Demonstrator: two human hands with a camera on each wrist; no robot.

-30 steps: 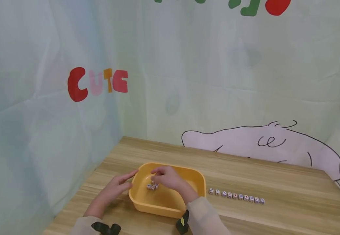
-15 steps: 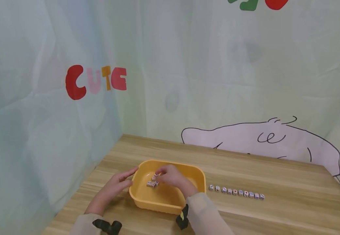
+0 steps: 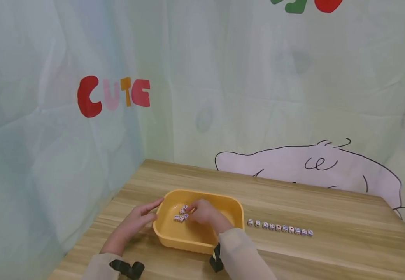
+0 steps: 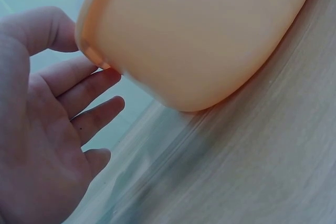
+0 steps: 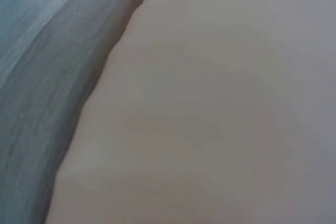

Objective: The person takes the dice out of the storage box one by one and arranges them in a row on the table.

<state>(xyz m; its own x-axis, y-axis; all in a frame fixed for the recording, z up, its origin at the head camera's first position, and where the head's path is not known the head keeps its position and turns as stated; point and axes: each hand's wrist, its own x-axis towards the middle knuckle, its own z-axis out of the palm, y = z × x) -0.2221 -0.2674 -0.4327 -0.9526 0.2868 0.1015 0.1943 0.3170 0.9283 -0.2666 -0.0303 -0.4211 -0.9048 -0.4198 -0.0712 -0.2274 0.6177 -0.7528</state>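
Note:
A yellow plastic tub (image 3: 230,212) stands on the wooden table and holds a small cluster of white dice (image 3: 180,216) at its left end. My left hand (image 3: 137,222) lies beside the tub, and its straight fingers (image 4: 86,85) touch the tub's outer wall (image 4: 199,30) just under the rim. My right hand (image 3: 202,212) reaches down into the tub with curled fingertips at the dice. Whether it pinches a die is hidden. The right wrist view is only a pale blur.
A straight row of several dice (image 3: 279,228) lies on the table (image 3: 328,249) right of the tub. A printed cloth backdrop (image 3: 258,97) hangs close behind and to the left. The table's left edge runs near my left forearm.
My right hand has sunk lower into the tub, down to the dice cluster. The left hand has stayed against the tub's left wall. The view has shifted slightly.

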